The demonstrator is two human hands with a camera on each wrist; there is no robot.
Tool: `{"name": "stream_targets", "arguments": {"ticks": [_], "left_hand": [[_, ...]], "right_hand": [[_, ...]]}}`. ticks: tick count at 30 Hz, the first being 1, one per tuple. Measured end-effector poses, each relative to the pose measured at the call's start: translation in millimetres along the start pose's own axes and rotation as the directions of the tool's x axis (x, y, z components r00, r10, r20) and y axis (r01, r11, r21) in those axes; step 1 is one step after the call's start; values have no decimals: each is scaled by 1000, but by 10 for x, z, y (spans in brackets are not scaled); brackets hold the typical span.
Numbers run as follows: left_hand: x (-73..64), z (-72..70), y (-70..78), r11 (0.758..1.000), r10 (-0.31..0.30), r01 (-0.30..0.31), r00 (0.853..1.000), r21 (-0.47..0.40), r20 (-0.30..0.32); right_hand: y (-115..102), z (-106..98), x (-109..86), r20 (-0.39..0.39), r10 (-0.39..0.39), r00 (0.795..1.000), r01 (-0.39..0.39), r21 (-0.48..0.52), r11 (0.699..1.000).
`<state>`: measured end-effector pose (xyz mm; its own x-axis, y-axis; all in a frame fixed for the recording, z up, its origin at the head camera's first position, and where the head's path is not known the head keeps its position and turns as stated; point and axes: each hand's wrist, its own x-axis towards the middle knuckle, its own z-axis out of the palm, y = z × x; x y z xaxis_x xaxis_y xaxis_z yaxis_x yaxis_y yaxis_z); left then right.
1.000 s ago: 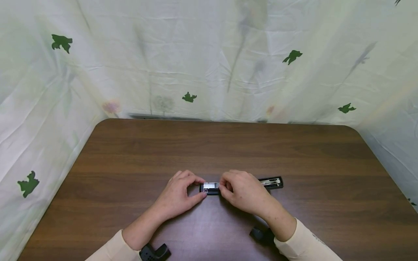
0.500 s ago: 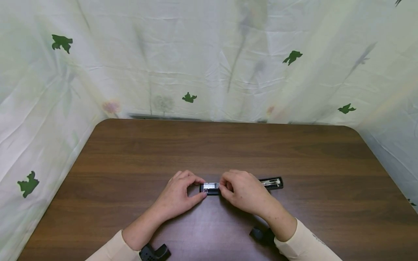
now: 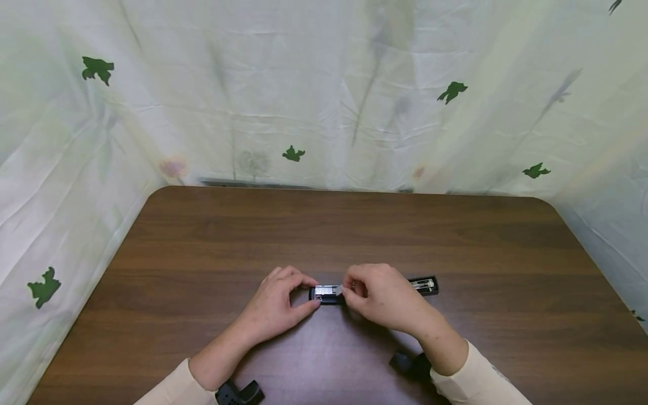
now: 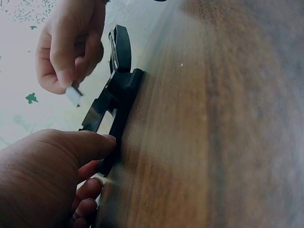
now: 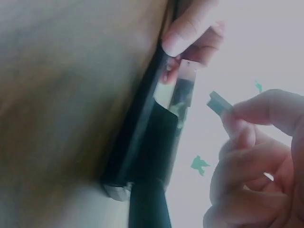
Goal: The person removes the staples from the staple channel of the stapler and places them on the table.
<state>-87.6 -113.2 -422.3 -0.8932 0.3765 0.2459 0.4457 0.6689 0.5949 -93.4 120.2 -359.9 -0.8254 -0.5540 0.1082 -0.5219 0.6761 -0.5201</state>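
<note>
Right hand [image 3: 383, 297] shifts slightly toward three o'clock, pinching a staple strip [image 5: 220, 103]; left hand [image 3: 283, 298] grips the stapler [image 4: 125, 95] at nine o'clock.

The left hand [image 3: 277, 302] grips; the right hand [image 3: 383, 295] pinches between thumb [image 3: 354, 301] and forefinger [image 3: 354, 273].

No text, label, brand, number or sign legible in any view.
</note>
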Motion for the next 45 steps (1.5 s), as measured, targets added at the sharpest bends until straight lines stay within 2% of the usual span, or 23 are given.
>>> {"name": "stream_targets", "arguments": {"ticks": [3,7,13,18,27,35,39,45], "left_hand": [[-1,1,-4,1000,5,-5,1000,-2,-2],[-3,2,-5,1000,2,-2,1000,-2,-3],[-2,2,1,1000,-4,4,1000,-4,-1],[-1,3,1,1000,-3,3,1000,1,-3],[-1,1,-2,1000,6,-6,1000,0,-5],[-4,4,-3,1000,4,-4,1000,2,-4],[-4,8,-6,1000,6,-6,1000,1,-9],[-1,9,-4,1000,6,-6,1000,0,-10]], "right_hand": [[-3,-24,-21,105,1,994,-5,41,999],[-8,-34,-43,229,-26,973,8,83,997],[-8,-30,-57,305,-19,952,-2,67,998],[8,-24,-71,318,-11,948,8,11,1000],[45,-30,-89,295,-24,955,50,-81,995],[54,-25,-91,280,17,960,21,-132,991],[54,-24,-91,277,38,960,3,-147,989],[55,-14,-84,265,23,964,13,-132,991]]}}
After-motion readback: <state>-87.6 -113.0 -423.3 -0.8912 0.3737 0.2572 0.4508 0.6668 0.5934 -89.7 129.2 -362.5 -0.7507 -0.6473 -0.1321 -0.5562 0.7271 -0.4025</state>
